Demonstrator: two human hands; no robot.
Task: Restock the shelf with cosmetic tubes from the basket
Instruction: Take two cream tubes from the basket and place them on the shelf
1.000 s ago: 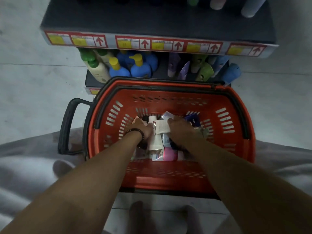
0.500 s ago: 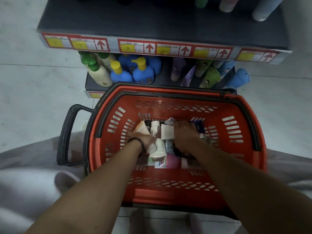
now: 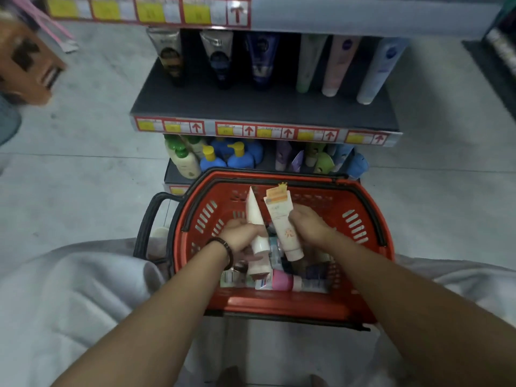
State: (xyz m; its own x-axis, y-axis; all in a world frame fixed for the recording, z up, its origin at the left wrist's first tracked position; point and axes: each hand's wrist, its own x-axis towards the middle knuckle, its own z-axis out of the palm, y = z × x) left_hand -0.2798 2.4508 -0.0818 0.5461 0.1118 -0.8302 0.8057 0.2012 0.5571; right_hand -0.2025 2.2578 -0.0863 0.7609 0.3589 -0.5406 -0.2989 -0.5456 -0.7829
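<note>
Red basket (image 3: 279, 305), black handle (image 3: 145, 219); white tube (image 3: 255, 216); cream tube (image 3: 282, 222), seemingly orange-topped.

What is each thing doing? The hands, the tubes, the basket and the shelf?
left hand, gripping the white tube.
white tube, lifted, cap down.
right hand, gripping the cream tube.
cream tube, lifted, orange-tagged end up.
red basket, holding more tubes.
pink-capped tube, lying flat in it.
shelf, front part bare.
row of tubes, standing cap down at the shelf's back.
pump bottles, upright beneath the shelf.

light: dim, bluish | blur: soft overall, heavier at edges | distortion: wide-angle bowing
</note>
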